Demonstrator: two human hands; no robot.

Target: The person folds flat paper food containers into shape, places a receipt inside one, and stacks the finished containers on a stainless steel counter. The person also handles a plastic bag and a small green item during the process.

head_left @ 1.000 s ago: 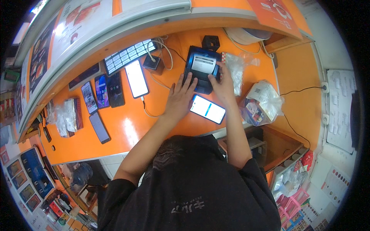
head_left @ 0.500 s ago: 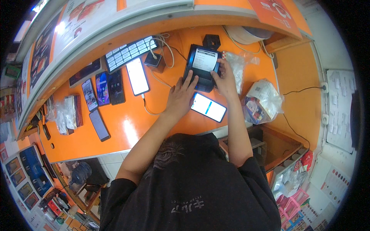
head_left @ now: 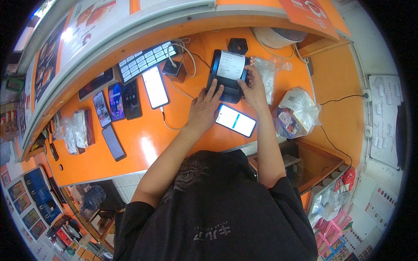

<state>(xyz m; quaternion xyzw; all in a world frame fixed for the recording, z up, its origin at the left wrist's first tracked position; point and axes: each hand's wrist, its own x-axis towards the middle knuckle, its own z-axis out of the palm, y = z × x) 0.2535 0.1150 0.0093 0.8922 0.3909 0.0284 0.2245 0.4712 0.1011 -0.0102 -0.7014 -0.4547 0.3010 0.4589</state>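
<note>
A black receipt printer (head_left: 228, 82) lies on the orange counter in front of me. A white printed receipt (head_left: 231, 64) curls up out of its slot. My left hand (head_left: 204, 104) has its fingers stretched onto the printer's near left side. At the right side, my right hand (head_left: 254, 86) grips the printer, thumb on its top and fingers by the receipt's edge; its lower fingers are partly hidden. Just below the printer, between my hands, a phone (head_left: 236, 120) lies with a lit white screen.
Left of my hands are a charging phone (head_left: 155, 87), several other phones (head_left: 131, 99), a grid-screened tablet (head_left: 148, 61) and a dark block with a plugged-in cable (head_left: 174, 70). Clear plastic bags (head_left: 266, 78) and a filled bag (head_left: 297, 113) sit on the right. A raised shelf curves along the back.
The receipt stands longer and curls farther up from the printer. Both hands keep nearly the same places on the printer.
</note>
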